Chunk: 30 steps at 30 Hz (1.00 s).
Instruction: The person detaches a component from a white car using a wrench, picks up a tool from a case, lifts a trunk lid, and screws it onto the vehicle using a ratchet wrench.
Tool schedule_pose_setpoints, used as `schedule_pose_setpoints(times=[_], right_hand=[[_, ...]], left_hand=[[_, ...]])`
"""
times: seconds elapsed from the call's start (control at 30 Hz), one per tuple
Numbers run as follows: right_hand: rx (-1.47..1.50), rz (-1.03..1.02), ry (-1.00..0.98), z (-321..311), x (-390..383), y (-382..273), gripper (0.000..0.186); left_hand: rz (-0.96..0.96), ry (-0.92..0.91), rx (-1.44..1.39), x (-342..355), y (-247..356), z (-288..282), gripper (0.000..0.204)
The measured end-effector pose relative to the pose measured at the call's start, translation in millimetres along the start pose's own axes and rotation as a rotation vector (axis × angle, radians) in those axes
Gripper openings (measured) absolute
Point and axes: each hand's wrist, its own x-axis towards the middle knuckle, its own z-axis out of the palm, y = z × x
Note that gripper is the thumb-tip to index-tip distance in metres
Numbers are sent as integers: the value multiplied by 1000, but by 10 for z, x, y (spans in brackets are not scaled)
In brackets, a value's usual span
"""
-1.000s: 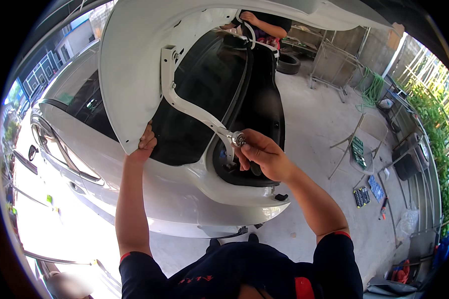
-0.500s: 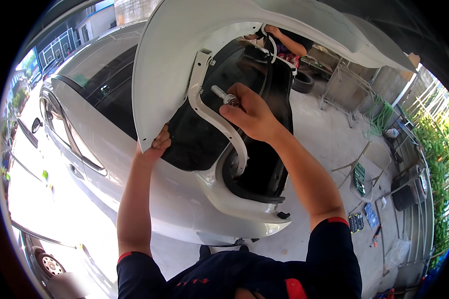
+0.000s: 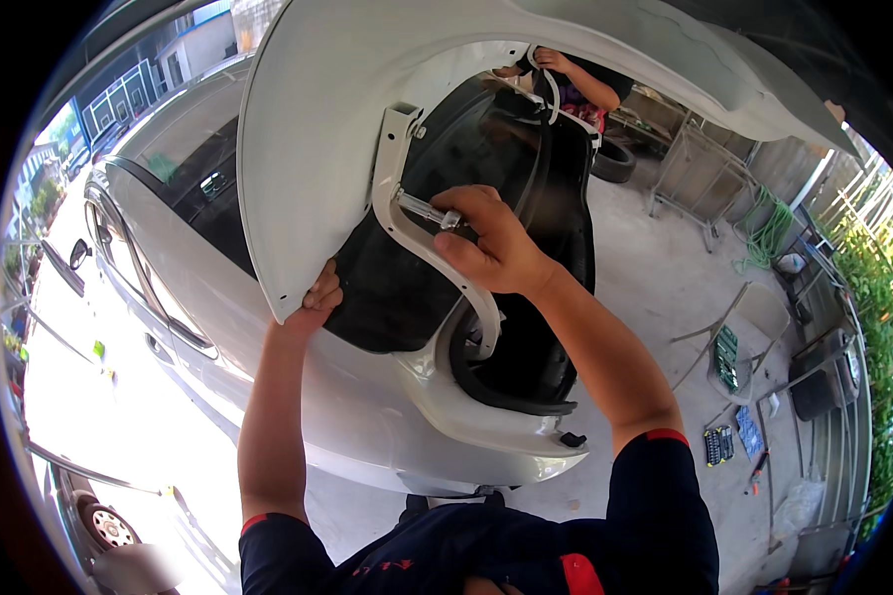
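Note:
My left hand (image 3: 319, 293) grips the lower corner of a raised white trunk lid (image 3: 298, 169) on a white car (image 3: 357, 416). My right hand (image 3: 491, 238) holds a silver socket tool (image 3: 422, 207), its shaft pointing left at a bolt position on the curved white hinge arm (image 3: 397, 149). Whether the socket is fully seated on the bolt I cannot tell. The hinge runs down into the dark trunk opening (image 3: 526, 347), beside the rear window (image 3: 367, 297). My thumb and fingers hide part of the tool's head.
A co-worker's hand (image 3: 556, 61) is at the far hinge. At right are a tyre (image 3: 610, 161), metal frame (image 3: 690, 174), green hose (image 3: 769, 233), folding chair (image 3: 759, 307) holding a green tool case (image 3: 725, 357), tools on the floor (image 3: 719, 446) and a black bin (image 3: 809, 389).
My right hand and the silver tool have moved up from the hinge's lower bend to its upper section. My left hand still grips the lid. The view has shifted slightly.

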Motion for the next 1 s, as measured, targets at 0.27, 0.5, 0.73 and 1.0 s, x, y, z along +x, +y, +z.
schedule_pose_setpoints(times=[0.27,0.5,0.73,1.0], right_hand=[[-74,-116,-35,2,0,166,37],[-590,-353,-63,-191,164,21,42],[-812,-401,-17,-120,374,-219,26],[-49,359,-243,-28,435,-103,33]], left_hand=[[11,-2,-8,8,-22,-24,24],[-16,20,-16,23,-34,48,25],[12,-5,-18,-23,-4,-2,24],[51,56,38,-10,-43,35,44]])
